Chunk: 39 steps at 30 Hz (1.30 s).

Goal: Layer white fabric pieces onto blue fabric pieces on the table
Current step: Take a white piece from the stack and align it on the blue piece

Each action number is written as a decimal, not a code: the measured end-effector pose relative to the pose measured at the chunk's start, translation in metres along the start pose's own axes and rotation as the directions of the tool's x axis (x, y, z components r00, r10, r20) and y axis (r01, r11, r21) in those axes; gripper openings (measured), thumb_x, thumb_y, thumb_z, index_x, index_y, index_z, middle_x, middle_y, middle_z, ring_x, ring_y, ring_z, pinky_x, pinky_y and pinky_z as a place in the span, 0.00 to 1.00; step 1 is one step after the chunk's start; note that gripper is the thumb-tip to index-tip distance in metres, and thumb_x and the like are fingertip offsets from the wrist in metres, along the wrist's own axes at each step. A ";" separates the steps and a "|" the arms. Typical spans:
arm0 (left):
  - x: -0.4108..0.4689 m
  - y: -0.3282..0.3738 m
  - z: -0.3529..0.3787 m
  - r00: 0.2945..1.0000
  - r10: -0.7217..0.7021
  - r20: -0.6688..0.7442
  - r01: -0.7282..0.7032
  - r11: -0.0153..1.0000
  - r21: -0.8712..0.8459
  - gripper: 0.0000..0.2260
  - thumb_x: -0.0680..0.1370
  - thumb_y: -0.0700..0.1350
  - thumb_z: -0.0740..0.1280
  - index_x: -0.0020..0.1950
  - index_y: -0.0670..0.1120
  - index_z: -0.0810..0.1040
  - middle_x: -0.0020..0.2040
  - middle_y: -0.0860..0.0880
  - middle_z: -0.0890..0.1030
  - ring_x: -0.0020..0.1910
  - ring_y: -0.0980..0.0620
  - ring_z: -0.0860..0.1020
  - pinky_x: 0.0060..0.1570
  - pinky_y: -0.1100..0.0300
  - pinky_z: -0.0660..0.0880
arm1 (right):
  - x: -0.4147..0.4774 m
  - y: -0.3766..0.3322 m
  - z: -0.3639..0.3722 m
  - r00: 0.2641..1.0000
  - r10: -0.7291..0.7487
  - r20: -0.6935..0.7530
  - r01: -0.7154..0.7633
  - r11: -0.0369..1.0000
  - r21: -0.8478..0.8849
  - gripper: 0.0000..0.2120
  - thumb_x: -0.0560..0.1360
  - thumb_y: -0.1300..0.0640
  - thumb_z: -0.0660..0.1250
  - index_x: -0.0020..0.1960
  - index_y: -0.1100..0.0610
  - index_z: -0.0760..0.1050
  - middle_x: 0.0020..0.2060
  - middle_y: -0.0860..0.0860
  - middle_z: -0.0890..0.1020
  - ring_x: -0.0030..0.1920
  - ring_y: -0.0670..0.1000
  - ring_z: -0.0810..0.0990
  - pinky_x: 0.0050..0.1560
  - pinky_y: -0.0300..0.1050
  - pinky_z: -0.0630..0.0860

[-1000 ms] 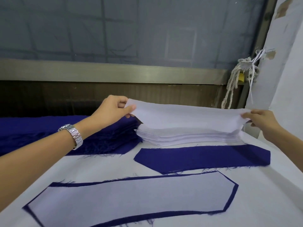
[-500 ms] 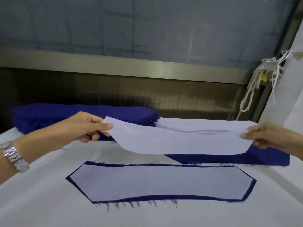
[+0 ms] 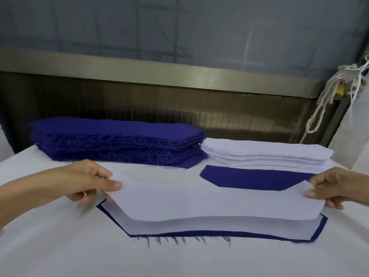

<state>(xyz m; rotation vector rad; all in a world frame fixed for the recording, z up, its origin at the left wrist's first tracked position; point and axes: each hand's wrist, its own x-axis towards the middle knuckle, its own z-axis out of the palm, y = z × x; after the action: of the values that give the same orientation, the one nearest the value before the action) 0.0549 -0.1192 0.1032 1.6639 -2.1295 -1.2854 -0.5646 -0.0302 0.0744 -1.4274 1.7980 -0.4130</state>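
Thumb and fingers of the left hand (image 3: 83,184) and right hand (image 3: 337,188) pinch the ends of a white piece (image 3: 209,200), which sags between them. The bare blue piece (image 3: 255,179) lies just beyond (nearer the right hand), long axis parallel.

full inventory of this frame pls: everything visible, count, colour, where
blue stack: 1, dark blue, frayed edges, back left of table
white stack: 1, white, back right, next to the blue stack
bare blue piece: 1, dark blue, flat in front of the white stack
layered pair: 1, white on blue, front centre, blue rim showing
held white piece: 1, white, stretched between both hands, sagging, overlapping the layered pair in view
table: 1, white cover
rope: 1, whitish, knotted, hanging at back right
left hand: 1, pinches the left end of the held white piece
right hand: 1, pinches its right end
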 end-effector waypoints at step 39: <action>0.007 -0.020 0.024 0.989 0.031 -0.146 -0.022 0.998 0.060 0.22 0.61 0.65 0.73 0.24 0.48 0.74 0.27 0.45 0.82 0.18 0.53 0.71 0.26 0.71 0.70 | 0.003 0.007 0.018 0.995 0.014 0.100 -0.003 0.995 -0.104 0.19 0.67 0.42 0.80 0.43 0.55 0.79 0.37 0.63 0.85 0.28 0.49 0.77 0.23 0.38 0.69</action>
<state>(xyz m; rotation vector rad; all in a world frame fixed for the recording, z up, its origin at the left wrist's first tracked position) 0.0529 -0.1127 0.0718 1.6901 -2.1133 -1.0674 -0.5556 -0.0272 0.0571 -1.4843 1.7656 -0.2415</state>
